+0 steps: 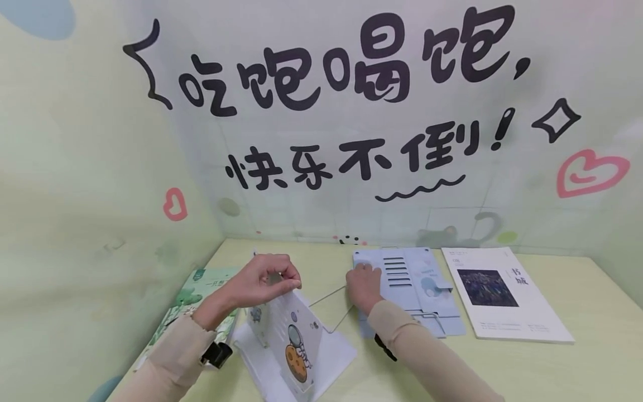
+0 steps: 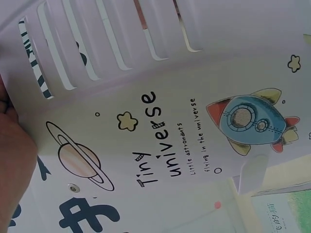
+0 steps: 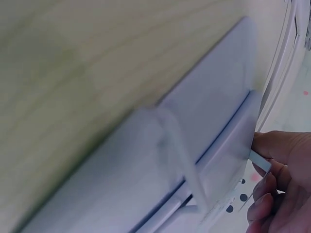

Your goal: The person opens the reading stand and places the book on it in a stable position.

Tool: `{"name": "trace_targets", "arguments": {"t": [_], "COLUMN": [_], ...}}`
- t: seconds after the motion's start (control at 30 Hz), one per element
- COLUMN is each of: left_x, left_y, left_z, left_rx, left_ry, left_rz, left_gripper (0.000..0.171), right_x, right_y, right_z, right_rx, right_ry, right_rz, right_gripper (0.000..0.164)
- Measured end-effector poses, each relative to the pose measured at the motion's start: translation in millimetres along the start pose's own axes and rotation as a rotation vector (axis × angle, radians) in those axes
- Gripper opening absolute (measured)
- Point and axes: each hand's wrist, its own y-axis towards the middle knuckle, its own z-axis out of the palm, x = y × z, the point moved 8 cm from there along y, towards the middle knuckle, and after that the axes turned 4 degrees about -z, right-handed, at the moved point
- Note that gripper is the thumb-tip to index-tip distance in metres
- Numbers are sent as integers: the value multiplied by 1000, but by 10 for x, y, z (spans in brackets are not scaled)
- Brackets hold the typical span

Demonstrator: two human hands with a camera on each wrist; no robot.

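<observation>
1. Pale, lettered wall (image 1: 326, 223) backed the counter (image 1: 593, 312), where a green book (image 1: 187, 298) lay at left and a white book (image 1: 487, 287) at right.
2. Between them, the white stand (image 1: 296, 343) had its printed panel tilted up from its base; a blue stand (image 1: 422, 296) lay to its right.
3. Left hand (image 1: 263, 279) pinched the panel's top edge; right hand (image 1: 364, 286) seemed clamped on the wire prop (image 1: 327, 296), its grip partly hidden.
4. Adjusting that prop looked like the step in hand; next, judging from this, the panel needed steadying while the wire was guided.
</observation>
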Motion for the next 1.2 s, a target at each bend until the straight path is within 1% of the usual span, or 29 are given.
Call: {"name": "trace_targets", "arguments": {"t": [0.13, 0.23, 0.37, 0.43, 0.53, 0.6, 0.67, 0.77, 0.83, 0.9, 0.93, 0.97, 1.0, 1.07, 1.2], "left_x": [25, 36, 30, 13, -35, -73, -111, -127, -118, -87, -71, -55, -38, -7, 32], "left_y": [-27, -46, -68, -78, -92, -101, -107, -114, -113, -106, -101, -101, -100, -98, -82], "left_z": [-10, -8, -2, -4, -16, -27, -45, -73, -88, -101, -105, -111, -117, -133, -152], "left_rx": [-7, -5, -7, -16, -37, -60, -91, -132, -148, -153, -154, -158, -161, -168, -174], "left_ry": [-10, -19, -19, -4, 38, 78, 116, 151, 160, 151, 147, 143, 130, 106, 63], "left_rz": [-3, 7, 34, 53, 103, 155, 208, 263, 275, 270, 265, 274, 278, 264, 238], "left_gripper": [10, 10, 10, 10, 12, 12, 13, 14, 17, 18, 20, 21, 21, 22, 25], "right_x": [35, 19, -34, -55, -79, -104, -139, -203, -239, -275, -288, -302, -317, -343, -374], "right_y": [-24, -60, -125, -164, -239, -289, -334, -396, -444, -508, -543, -578, -617, -702, -882], "right_z": [10, 18, -6, -42, -105, -138, -150, -101, -44, 10, 30, 49, 65, 87, 119], "right_rx": [3, 6, 2, -4, -3, 5, 17, 65, 105, 140, 150, 158, 160, 162, 177], "right_ry": [-6, 17, 114, 181, 340, 473, 632, 909, 1090, 1234, 1286, 1327, 1356, 1399, 1500], "right_rz": [-22, -15, -3, -11, -28, -25, -4, 70, 135, 204, 229, 255, 277, 316, 360], "right_gripper": [4, 5, 16, 15, 10, 7, 6, 11, 13, 16, 17, 16, 15, 16, 20]}}
